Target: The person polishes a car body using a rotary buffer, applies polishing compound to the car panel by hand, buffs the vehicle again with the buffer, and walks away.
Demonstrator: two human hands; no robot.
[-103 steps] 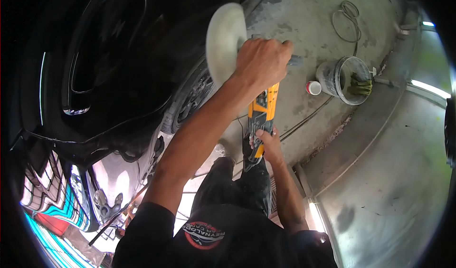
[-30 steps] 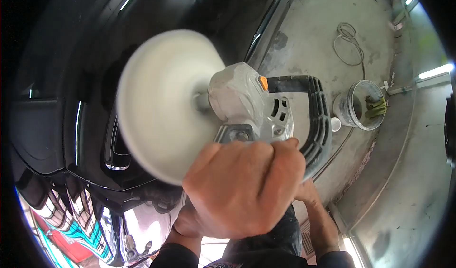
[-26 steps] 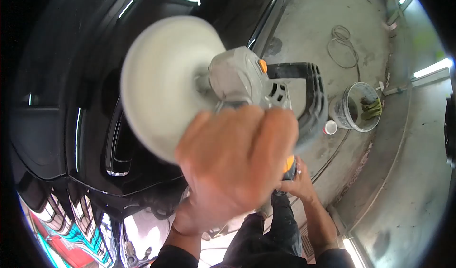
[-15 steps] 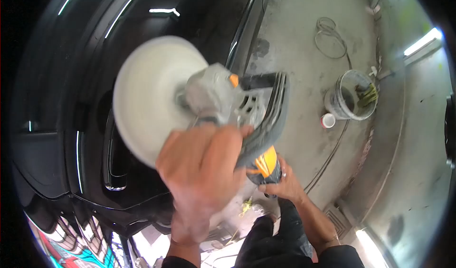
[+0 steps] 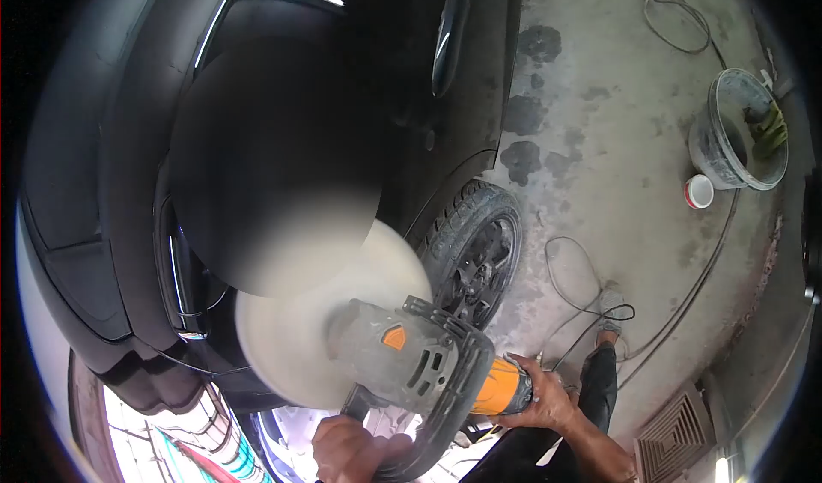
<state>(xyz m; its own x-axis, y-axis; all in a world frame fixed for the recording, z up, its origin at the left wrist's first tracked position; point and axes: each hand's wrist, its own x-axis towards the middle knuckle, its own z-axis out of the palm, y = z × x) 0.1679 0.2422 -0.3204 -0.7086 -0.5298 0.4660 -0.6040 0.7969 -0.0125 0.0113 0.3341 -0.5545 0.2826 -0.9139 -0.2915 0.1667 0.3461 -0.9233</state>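
An electric polisher point(image 5: 402, 354), grey with an orange rear body, is held in both hands beside a black car point(image 5: 419, 132). My left hand point(image 5: 351, 447) is closed on its dark loop handle at the bottom of the view. Around the orange and black rear grip wraps my right hand point(image 5: 546, 397). The large off-white pad point(image 5: 287, 346) faces the car's side; its edge looks smeared, and a blurred dark patch covers its upper part. Whether the pad touches the paint I cannot tell.
A car wheel point(image 5: 475, 269) stands just past the polisher. On the concrete floor are a bucket point(image 5: 712, 153) holding a greenish cloth, a small red-and-white container point(image 5: 699, 192), a coiled cable point(image 5: 676, 8) and looped cord point(image 5: 574, 243). A square grate point(image 5: 672, 438) lies lower right.
The polisher sits lower in the view, and the viewpoint has turned. The wheel and a foot now show, while the bucket appears farther right. Both hands keep their grip.
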